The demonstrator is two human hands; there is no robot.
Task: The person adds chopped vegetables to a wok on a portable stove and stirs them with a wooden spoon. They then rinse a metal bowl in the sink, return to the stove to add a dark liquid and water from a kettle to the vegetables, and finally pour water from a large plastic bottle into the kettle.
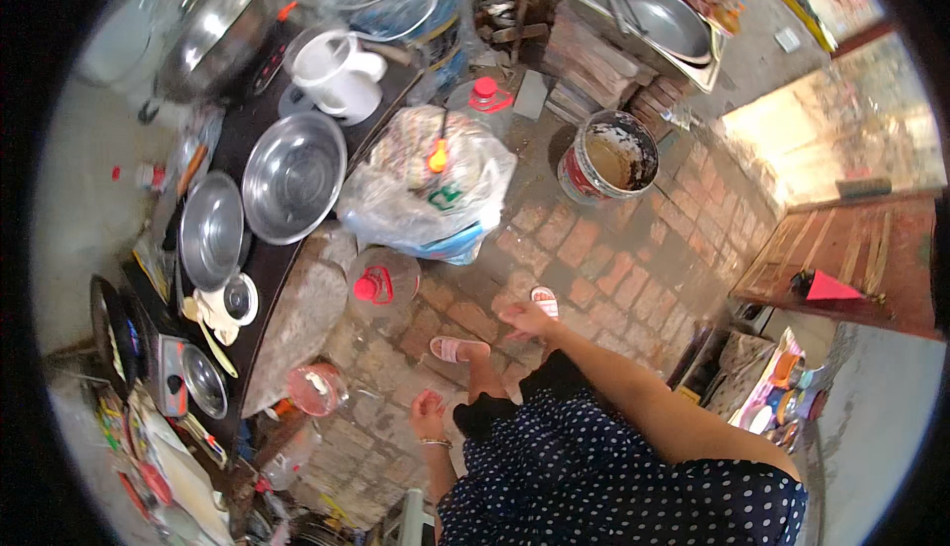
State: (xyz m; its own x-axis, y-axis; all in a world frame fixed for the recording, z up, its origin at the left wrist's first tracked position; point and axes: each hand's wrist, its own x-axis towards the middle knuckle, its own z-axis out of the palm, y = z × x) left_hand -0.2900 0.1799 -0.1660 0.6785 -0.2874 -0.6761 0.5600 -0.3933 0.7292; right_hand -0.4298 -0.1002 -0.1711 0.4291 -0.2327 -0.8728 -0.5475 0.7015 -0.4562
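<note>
My left hand (pixel 427 414) hangs beside the dotted dress, a bracelet at its wrist. Its fingers are loosely bent and nothing shows in them. In front of my body is my right hand (pixel 528 320), fingers loosely apart and holding nothing visible, above the pink-and-white sandals (pixel 450 349). Nearest to the left hand is a reddish clear plastic container (pixel 318 389) near the counter. A large clear plastic jug with a red cap (pixel 372 286) stands on the floor ahead. Beyond it sits a bulging plastic bag (pixel 430 190), with an orange bulb-shaped item (pixel 438 156) over it.
Metal basins (pixel 295 177), a white pitcher (pixel 338 75) and a kitchen scale (pixel 172 375) occupy the dark counter (pixel 271 268) at left. A dirty bucket (pixel 608 156) stands on the brick floor (pixel 579 242). At right is a wooden door (pixel 853 257); a pan (pixel 664 19) rests at the back.
</note>
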